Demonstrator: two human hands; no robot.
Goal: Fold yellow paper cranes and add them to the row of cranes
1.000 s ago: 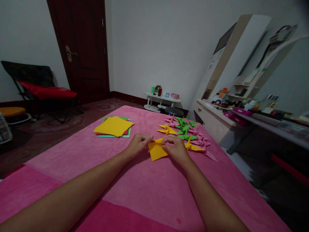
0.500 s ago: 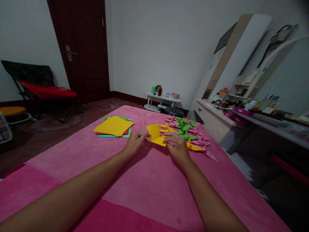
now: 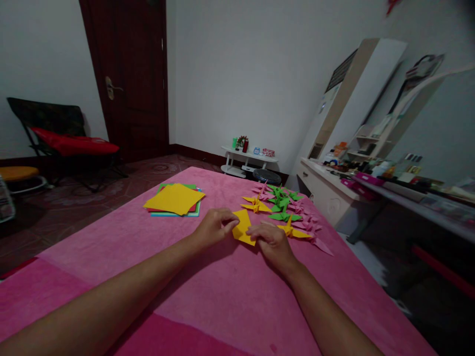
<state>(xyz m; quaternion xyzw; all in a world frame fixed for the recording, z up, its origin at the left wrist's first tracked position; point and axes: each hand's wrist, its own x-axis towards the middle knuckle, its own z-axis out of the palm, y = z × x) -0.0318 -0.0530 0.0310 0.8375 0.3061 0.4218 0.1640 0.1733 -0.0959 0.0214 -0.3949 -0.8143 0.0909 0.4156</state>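
Observation:
Between my hands is a folded yellow sheet of origami paper (image 3: 243,228), close above the pink cloth (image 3: 230,296). My left hand (image 3: 215,227) pinches its left edge between thumb and fingers. On the right edge, my right hand (image 3: 272,241) grips the paper with its fingers bent over it. Just beyond the right hand sits a yellow paper crane (image 3: 291,231), and another yellow crane (image 3: 256,203) is behind the paper. Green cranes (image 3: 284,216) and pink cranes (image 3: 308,223) are grouped there too.
A stack of coloured paper with yellow sheets (image 3: 176,199) on top lies at the left. Farther off are a white shelf (image 3: 250,157), a red and dark folding chair (image 3: 74,143) and a cluttered dressing table (image 3: 330,180) on the right.
The yellow paper's raised left flap has come down, so the paper now looks flatter. Both hands appear lower in the view, which has itself tilted slightly.

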